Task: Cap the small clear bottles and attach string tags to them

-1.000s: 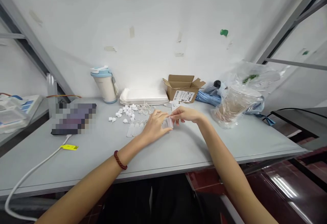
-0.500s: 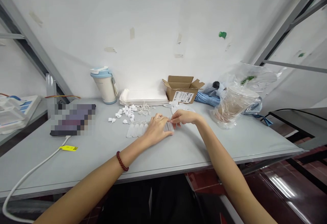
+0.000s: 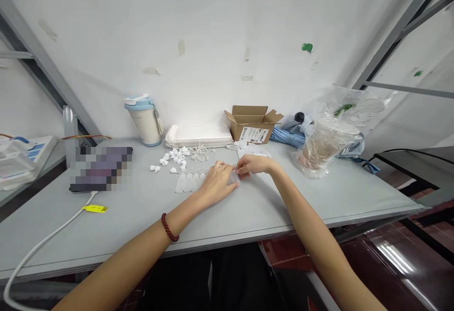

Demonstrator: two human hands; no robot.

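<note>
- Hands, centre of the head view: your left hand (image 3: 218,181) lies low over the table (image 3: 269,211), palm down, fingers together and thumb extended towards a clear plastic piece (image 3: 234,177); whether it grips the piece or only steadies it, you cannot tell.
- Right hand (image 3: 253,164): its fingers are bent and drawn together at the upper end of the same piece, close against the fingers of your left hand; anything pinched between them is too small to tell.
- Clear plastic piece: it sits at the table's middle, between your two hands and partly hidden by the left one.
- Left of your left hand: a row of clear rounded strips (image 3: 189,182) lies side by side, its near-hand end covered.
- Beyond the row: you see scattered white caps (image 3: 177,156) and, just to their right, a small heap of thin white pieces (image 3: 201,152).
- Behind your right hand: more clear pieces (image 3: 253,149) lie in front of an open cardboard box (image 3: 251,131), with a white stack (image 3: 198,135) beside the box.
- Left side: a tumbler (image 3: 145,122) with a blue lid stands near the wall; a pixelated dark device (image 3: 102,169) joins a white cable (image 3: 53,233) bearing a yellow tag (image 3: 95,208).
- Right side: blue fabric (image 3: 288,136) lies behind a cup wrapped in clear plastic (image 3: 326,141).
- Left wrist: you wear a dark red beaded bracelet (image 3: 170,227).
</note>
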